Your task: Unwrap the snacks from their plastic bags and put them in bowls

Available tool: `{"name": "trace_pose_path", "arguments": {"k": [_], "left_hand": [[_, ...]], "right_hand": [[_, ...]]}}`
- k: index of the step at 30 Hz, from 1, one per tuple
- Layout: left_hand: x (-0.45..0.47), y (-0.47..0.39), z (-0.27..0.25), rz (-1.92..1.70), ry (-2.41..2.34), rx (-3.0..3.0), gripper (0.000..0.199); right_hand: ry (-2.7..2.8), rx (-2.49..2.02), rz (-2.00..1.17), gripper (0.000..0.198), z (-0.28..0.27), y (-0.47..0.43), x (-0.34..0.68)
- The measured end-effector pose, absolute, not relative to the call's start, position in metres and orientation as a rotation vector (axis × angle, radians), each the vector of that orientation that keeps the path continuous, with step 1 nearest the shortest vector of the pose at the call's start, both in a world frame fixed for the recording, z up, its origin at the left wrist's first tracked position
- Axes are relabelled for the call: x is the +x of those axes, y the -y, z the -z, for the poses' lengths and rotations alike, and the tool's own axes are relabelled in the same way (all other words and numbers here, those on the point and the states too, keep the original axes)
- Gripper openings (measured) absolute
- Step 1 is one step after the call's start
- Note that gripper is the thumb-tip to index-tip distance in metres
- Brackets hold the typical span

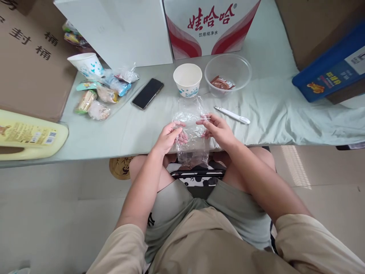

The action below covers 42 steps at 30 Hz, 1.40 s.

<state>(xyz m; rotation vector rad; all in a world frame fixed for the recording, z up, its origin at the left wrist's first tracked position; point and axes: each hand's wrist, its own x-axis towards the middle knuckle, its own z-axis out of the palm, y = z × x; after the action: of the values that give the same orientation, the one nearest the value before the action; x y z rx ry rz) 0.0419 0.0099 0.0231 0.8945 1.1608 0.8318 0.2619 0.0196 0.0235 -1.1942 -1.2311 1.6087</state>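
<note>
A clear crinkled plastic bag (192, 150) hangs between my hands, over the front edge of the table. My left hand (170, 136) pinches its left side, and my right hand (216, 128) has the right side between thumb and fingers. Just beyond the bag stands a white paper cup (188, 78) with a blue print. To its right is a clear plastic bowl (236, 74) with a brown wrapped packet (222, 83) inside. A white utility knife (232, 115) lies right of my right hand.
A phone (148, 94) and several wrapped snacks (99, 104) lie to the left, near a tilted paper cup (87, 65). White boxes (211, 28) stand at the back. A yellow jug (31, 135) and a blue container (332, 66) flank the table.
</note>
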Motion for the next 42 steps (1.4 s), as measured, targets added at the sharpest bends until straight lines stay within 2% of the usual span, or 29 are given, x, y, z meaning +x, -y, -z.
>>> {"name": "trace_pose_path", "arguments": {"k": [3, 5, 7, 8, 9, 11, 15, 18, 21, 26, 30, 33, 39, 40, 42], "left_hand": [[0.036, -0.006, -0.026, -0.860, -1.128, 0.928, 0.048], [0.031, 0.000, -0.029, -0.881, -1.074, 0.954, 0.049], [0.027, 0.005, -0.032, -0.897, -1.015, 0.978, 0.042], [0.025, 0.007, -0.032, -0.892, -0.997, 0.989, 0.038], [0.025, 0.007, -0.032, -0.878, -0.994, 0.998, 0.036], [0.025, 0.003, -0.030, -0.854, -1.037, 0.999, 0.032], [0.031, -0.009, -0.027, -0.921, -1.133, 0.965, 0.018], [0.030, -0.013, -0.026, -0.947, -1.081, 1.020, 0.014], [0.026, -0.010, -0.024, -0.964, -1.051, 1.114, 0.019], [0.020, -0.009, -0.013, -1.024, -1.129, 1.323, 0.025], [0.018, -0.011, -0.010, -1.076, -1.147, 1.415, 0.017], [0.017, -0.011, -0.011, -1.136, -1.037, 1.181, 0.011], [0.028, -0.010, -0.010, -1.085, -1.013, 0.959, 0.069], [0.030, -0.011, -0.010, -1.101, -1.030, 0.966, 0.071], [0.031, -0.011, -0.011, -1.158, -1.022, 0.946, 0.071]], "right_hand": [[1.248, -1.090, -1.660, 0.047, -0.026, -0.016, 0.265], [1.330, -0.976, -1.596, 0.038, -0.029, -0.011, 0.268], [1.464, -0.830, -1.517, 0.015, -0.033, -0.006, 0.272], [1.520, -0.770, -1.488, 0.013, -0.034, -0.003, 0.274], [1.553, -0.742, -1.467, 0.020, -0.034, -0.003, 0.276], [1.534, -0.807, -1.430, 0.025, -0.033, -0.005, 0.276], [1.251, -1.163, -1.430, 0.012, -0.026, -0.019, 0.267], [1.066, -1.242, -1.554, 0.032, -0.023, -0.024, 0.263], [0.986, -1.220, -1.668, 0.037, -0.020, -0.023, 0.265], [1.223, -1.234, -1.655, 0.070, -0.010, -0.021, 0.269], [1.299, -1.212, -1.575, 0.062, -0.006, -0.023, 0.267], [1.256, -1.155, -1.513, 0.058, -0.007, -0.024, 0.266], [1.182, -1.046, -1.496, 0.067, -0.007, -0.024, 0.265], [1.173, -1.045, -1.535, 0.067, -0.007, -0.024, 0.265], [1.222, -1.079, -1.630, 0.052, -0.008, -0.023, 0.264]]}}
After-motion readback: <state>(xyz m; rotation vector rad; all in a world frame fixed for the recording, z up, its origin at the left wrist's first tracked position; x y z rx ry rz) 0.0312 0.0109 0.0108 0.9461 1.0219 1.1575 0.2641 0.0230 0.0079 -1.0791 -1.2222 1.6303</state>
